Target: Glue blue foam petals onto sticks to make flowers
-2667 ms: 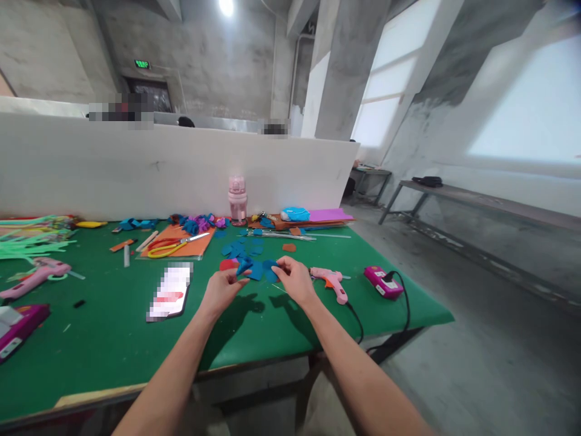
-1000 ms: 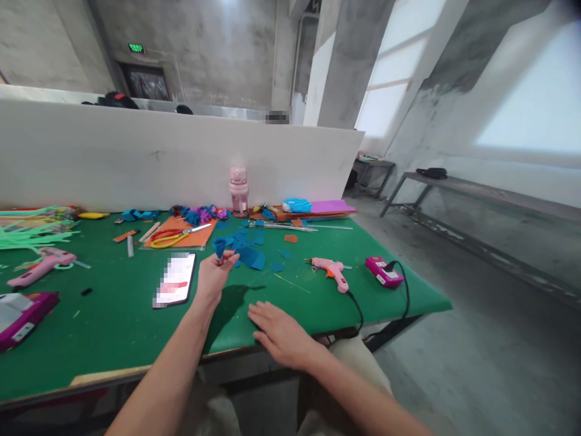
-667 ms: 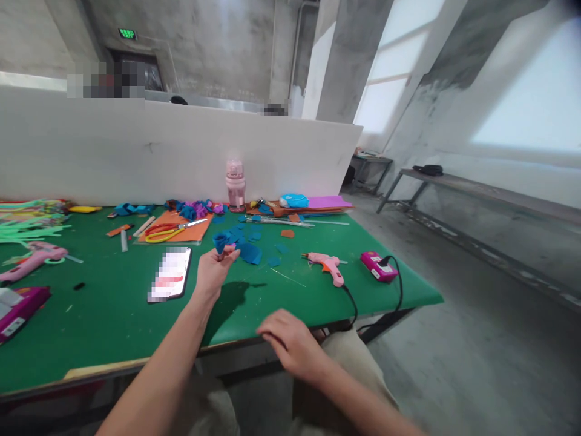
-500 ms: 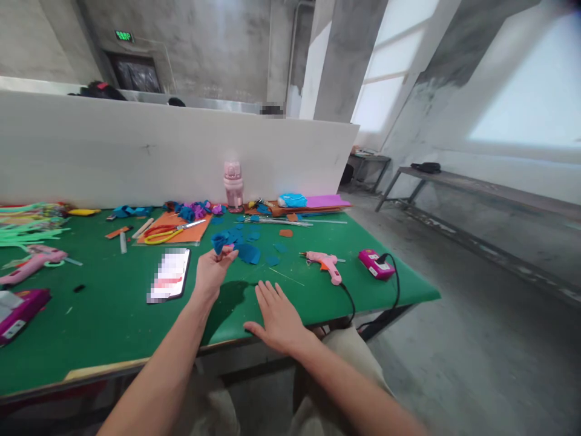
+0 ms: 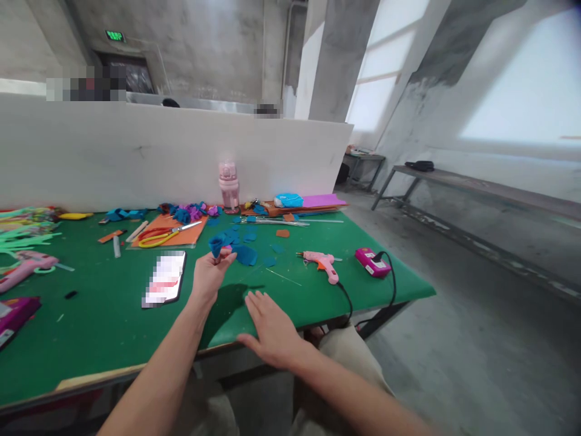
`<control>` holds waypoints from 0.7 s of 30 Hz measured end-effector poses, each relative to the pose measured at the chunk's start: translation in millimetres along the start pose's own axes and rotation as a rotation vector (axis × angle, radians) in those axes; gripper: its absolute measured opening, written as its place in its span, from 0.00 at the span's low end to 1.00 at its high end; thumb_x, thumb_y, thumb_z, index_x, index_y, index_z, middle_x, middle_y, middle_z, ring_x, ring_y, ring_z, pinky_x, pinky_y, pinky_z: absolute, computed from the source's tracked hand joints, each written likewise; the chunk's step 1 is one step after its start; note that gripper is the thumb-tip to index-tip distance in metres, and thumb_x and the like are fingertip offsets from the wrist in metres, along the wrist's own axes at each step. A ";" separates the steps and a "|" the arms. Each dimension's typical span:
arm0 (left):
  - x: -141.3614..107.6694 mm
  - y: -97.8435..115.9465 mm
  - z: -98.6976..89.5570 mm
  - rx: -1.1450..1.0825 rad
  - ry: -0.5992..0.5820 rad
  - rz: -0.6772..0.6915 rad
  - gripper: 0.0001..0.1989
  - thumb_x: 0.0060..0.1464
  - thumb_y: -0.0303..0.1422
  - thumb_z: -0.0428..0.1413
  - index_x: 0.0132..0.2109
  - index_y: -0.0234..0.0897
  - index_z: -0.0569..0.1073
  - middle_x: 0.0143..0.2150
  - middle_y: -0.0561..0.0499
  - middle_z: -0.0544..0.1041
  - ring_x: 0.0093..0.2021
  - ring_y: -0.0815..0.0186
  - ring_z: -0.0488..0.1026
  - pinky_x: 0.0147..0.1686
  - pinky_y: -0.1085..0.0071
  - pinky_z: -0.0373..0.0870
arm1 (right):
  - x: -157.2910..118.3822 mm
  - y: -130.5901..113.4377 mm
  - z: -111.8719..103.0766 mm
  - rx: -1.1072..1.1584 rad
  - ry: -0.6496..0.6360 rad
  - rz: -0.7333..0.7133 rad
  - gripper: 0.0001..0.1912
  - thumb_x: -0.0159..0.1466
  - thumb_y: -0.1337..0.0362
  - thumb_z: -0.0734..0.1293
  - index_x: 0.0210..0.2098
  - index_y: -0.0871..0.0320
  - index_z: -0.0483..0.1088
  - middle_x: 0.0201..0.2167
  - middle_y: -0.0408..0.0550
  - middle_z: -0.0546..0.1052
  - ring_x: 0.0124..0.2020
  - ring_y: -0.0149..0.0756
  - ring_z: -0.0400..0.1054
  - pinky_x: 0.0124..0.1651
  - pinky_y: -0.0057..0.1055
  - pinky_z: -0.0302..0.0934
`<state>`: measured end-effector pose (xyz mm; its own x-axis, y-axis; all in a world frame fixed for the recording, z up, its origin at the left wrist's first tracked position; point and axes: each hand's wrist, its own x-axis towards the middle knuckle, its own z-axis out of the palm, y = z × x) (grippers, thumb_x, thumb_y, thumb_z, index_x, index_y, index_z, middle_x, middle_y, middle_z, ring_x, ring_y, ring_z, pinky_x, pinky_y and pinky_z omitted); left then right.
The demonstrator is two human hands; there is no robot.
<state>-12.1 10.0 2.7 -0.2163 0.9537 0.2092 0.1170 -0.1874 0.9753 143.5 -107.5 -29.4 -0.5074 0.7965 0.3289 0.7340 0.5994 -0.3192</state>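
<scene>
Blue rolled piece (image 5: pixel 216 244) pinched in the left hand (image 5: pixel 209 274)

Rolled piece flares at its upper end; held just above the worktop (image 5: pixel 104 321), near its middle. Left hand narrow, thumb and fingers closed on the piece's lower end. Bit of pink (image 5: pixel 227 249) shows by the fingertips; cannot tell whether gripped too or lying behind.

Just right of those fingertips, a larger blue piece (image 5: pixel 246 255) on the worktop. Beyond it, a scatter of blue cut pieces (image 5: pixel 233 236), some overlapping. Right hand (image 5: pixel 272 327) at the front edge, palm down, fingers stretched, thumb out wide. Cannot tell whether the palm presses the surface.

Farther out: phone (image 5: pixel 165 277) left of the left hand, screen pixelated. Past it, scissors (image 5: pixel 173 234) with red and yellow handles, lying across an orange sheet (image 5: pixel 188 237). Crumpled blue and purple pieces (image 5: pixel 193 212) along the sheet's far edge. To the right, a pink glue gun (image 5: pixel 320 261) on its side, nozzle leftward, cord running to the front edge. Purple power block (image 5: pixel 372 263) to its right, black plug in it. Pink bottle (image 5: pixel 229 189) upright at the back, before a white board (image 5: pixel 177 151). Green strips (image 5: pixel 27 231) at far left.
</scene>
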 end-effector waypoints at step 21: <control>-15.8 5.9 8.0 0.202 -0.499 -0.233 0.16 0.35 0.43 0.60 0.27 0.34 0.74 0.12 0.60 0.58 0.13 0.77 0.48 0.15 0.75 0.42 | -33.7 165.6 -71.8 -0.165 0.275 0.840 0.17 0.60 0.54 0.60 0.39 0.62 0.66 0.36 0.56 0.73 0.39 0.42 0.67 0.39 0.32 0.58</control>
<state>-0.3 -4.3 4.7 0.2181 0.9691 -0.1156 0.3140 0.0425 0.9485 314.6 -40.8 -29.6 0.3367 0.9072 0.2523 0.8805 -0.2084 -0.4259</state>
